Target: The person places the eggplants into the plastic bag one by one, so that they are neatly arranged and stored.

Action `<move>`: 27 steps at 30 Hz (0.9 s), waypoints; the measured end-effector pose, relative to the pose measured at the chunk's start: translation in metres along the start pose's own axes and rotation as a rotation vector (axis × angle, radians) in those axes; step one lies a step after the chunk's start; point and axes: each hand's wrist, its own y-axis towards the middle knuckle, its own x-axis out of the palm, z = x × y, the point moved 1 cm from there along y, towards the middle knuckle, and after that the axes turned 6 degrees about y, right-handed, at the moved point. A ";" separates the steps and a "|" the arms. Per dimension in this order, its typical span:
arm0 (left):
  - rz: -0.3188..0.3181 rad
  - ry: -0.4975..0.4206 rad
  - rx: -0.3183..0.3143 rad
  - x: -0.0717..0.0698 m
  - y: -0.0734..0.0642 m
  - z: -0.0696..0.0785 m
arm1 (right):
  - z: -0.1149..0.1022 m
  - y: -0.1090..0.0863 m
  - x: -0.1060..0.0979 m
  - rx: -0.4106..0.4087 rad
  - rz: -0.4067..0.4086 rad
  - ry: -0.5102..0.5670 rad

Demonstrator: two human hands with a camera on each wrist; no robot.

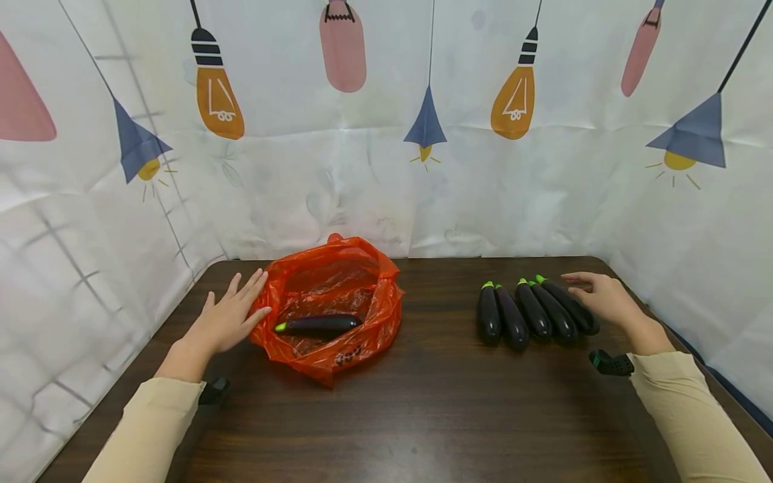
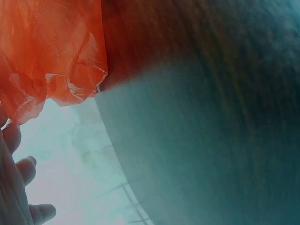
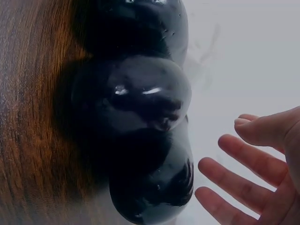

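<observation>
A red plastic bag [image 1: 386,329] stands with its mouth wide on the left half of the table. Inside it lies one dark eggplant [image 1: 323,325], its green tip pointing left. My left hand [image 1: 226,318], fingers spread, rests against the bag's left side; the left wrist view shows its fingertips by the red film [image 2: 61,47]. On the right, several eggplants [image 1: 531,315] lie side by side, green ends toward the back. My right hand [image 1: 604,298] hovers just right of the rightmost eggplant [image 1: 570,307]. In the right wrist view its fingers [image 3: 248,187] are extended beside the eggplants, holding nothing.
The dark wooden table [image 1: 423,416] has its back edge against a white curtain [image 1: 374,174] printed with lamps and bulbs. More white cloth closes in both sides. A black wrist camera [image 1: 611,363] sits under the right wrist, another [image 1: 214,390] under the left.
</observation>
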 end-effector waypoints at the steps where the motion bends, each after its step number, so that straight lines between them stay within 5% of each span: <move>1: 0.000 -0.001 0.001 0.000 0.000 0.000 | 0.001 0.000 0.000 -0.002 0.002 0.001; 27: -0.003 0.005 -0.005 -0.001 0.001 0.000 | 0.021 0.003 0.001 0.122 -0.135 -0.057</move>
